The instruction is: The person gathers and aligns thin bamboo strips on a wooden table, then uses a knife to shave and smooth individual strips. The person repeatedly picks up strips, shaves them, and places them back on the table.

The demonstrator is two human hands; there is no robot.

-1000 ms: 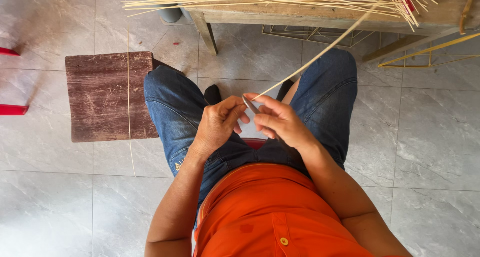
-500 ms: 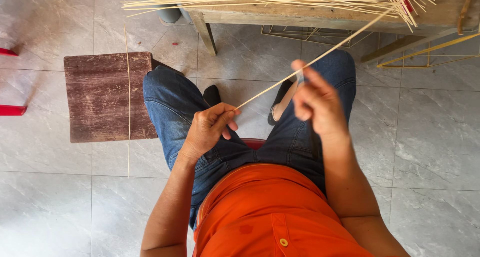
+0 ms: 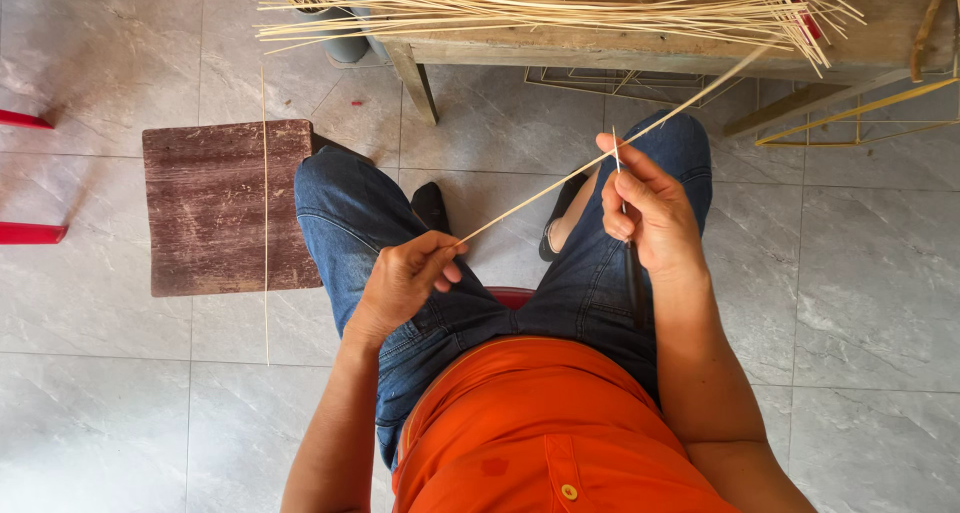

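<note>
Grey marble-patterned floor tiles (image 3: 120,403) fill the frame, with a dark worn wooden board (image 3: 225,208) at left and a wooden bench (image 3: 640,43) heaped with pale thin bamboo sticks (image 3: 520,8) along the top. At centre, the left hand (image 3: 405,278) pinches one long pale bamboo strip (image 3: 560,185) at its lower end. The right hand (image 3: 650,213), centre-right, is closed around a thin dark-handled blade (image 3: 634,273) held against the strip.

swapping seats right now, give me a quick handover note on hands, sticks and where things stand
Left hand: pinches the near end of one long thin stick over the lap.
Right hand: closed on a knife, thin blade up against the stick, dark handle below the palm.
Stick runs up and right toward the bench.
Done: nothing shows how much of the stick has been worked.
Left: a pile of sticks lies on the bench; one stick lies across the wooden board on the floor.
</note>
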